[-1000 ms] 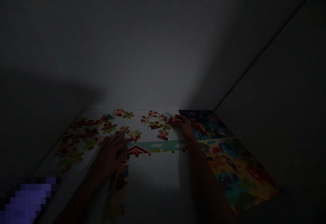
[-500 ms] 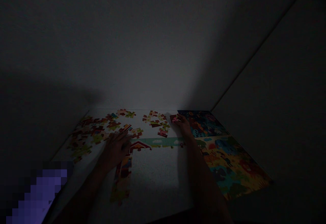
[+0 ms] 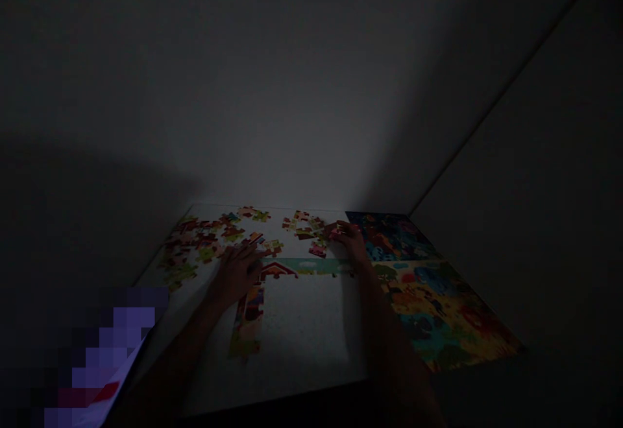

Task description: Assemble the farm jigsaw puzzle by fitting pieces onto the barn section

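- Fingers of the right hand (image 3: pixel 348 240) curl down beside a cluster of loose jigsaw pieces (image 3: pixel 305 225) at mid-frame, possibly pinching one; the dim light hides any grip.
- Fingers of the left hand (image 3: pixel 237 274) lie spread, not grasping, their tips at a scattered pile of jigsaw pieces (image 3: pixel 199 240), left of centre.
- A joined puzzle strip (image 3: pixel 306 266) runs just below both clusters.
- A larger assembled puzzle section (image 3: pixel 440 305) lies at lower right on the white table (image 3: pixel 302 337).

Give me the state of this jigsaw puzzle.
Done: a joined horizontal strip and a joined column meet near a red roof section. In hand: the right hand is at the pieces nearest it; any grip is unclear in the dimness. Left: loose pieces lie scattered beyond the left hand.
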Motion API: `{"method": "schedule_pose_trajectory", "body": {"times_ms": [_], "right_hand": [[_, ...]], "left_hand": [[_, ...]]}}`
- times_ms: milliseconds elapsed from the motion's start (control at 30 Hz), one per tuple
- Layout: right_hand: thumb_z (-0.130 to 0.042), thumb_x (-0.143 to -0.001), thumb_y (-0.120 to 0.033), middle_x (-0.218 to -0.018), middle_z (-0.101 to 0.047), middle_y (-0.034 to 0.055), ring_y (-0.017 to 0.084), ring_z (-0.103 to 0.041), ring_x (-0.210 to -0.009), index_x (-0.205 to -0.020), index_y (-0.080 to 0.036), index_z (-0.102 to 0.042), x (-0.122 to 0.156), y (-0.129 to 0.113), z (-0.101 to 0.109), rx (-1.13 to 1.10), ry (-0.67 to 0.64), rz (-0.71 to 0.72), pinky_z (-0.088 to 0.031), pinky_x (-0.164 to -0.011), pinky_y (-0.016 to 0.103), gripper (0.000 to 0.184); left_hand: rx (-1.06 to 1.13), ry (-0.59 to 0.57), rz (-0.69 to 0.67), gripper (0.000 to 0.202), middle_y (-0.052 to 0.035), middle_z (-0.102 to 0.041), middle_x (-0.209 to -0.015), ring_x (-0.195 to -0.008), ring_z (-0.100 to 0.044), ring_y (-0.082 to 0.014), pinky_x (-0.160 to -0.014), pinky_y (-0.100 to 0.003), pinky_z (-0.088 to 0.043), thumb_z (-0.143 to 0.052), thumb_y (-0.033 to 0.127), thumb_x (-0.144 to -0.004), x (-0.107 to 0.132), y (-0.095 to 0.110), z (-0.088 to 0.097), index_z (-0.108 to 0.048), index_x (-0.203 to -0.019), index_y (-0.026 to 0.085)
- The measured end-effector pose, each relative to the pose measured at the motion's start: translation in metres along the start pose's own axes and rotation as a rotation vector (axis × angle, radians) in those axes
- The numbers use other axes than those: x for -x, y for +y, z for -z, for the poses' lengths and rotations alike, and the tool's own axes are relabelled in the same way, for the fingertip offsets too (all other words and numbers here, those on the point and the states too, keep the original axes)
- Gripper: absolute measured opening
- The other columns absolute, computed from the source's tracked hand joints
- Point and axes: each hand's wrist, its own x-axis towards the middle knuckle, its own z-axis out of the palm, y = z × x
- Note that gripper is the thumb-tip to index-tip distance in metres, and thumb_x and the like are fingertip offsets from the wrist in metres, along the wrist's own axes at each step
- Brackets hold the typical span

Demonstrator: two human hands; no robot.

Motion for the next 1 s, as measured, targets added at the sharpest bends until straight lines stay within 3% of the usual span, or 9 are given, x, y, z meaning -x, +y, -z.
{"method": "schedule_pose_trajectory", "body": {"times_ms": [533, 767, 1000], "right_hand": [[-0.081, -0.06, -0.028, -0.073, -0.069, -0.0001, 0.016, -0.063, -0.063, -0.09, -0.021, -0.069, 0.071, -0.011, -0.053, -0.045, -0.341, -0.067, -0.051, -0.064, 0.032, 0.034], [-0.081, -0.07, -0.041, -0.078, -0.069, 0.0033, 0.016, -0.061, -0.064, -0.092, -0.019, -0.07, 0.1, -0.004, -0.075, -0.016, -0.567, -0.058, -0.051, -0.064, 0.033, 0.033], [-0.077, -0.077, -0.046, -0.084, -0.069, 0.0035, 0.016, -0.062, -0.069, -0.096, -0.021, -0.071, 0.132, -0.002, -0.092, 0.045, -0.697, -0.099, -0.051, -0.068, 0.033, 0.032]], "left_hand": [[0.103, 0.091, -0.034, 0.033, -0.008, -0.056, -0.143, -0.135, -0.049, -0.0266, -0.117, -0.052, -0.032, -0.053, 0.022, -0.089, 0.006, 0.009, 0.006, -0.071, -0.117, 0.024], [0.142, 0.025, -0.071, 0.036, -0.0096, -0.053, -0.146, -0.139, -0.043, -0.0257, -0.12, -0.053, -0.023, -0.061, 0.031, -0.089, 0.009, 0.01, 0.007, -0.066, -0.125, 0.025], [0.143, 0.031, -0.09, 0.029, -0.0098, -0.062, -0.135, -0.132, -0.051, -0.0263, -0.119, -0.052, -0.024, -0.063, 0.03, -0.089, 0.011, 0.011, 0.007, -0.072, -0.115, 0.024]]}}
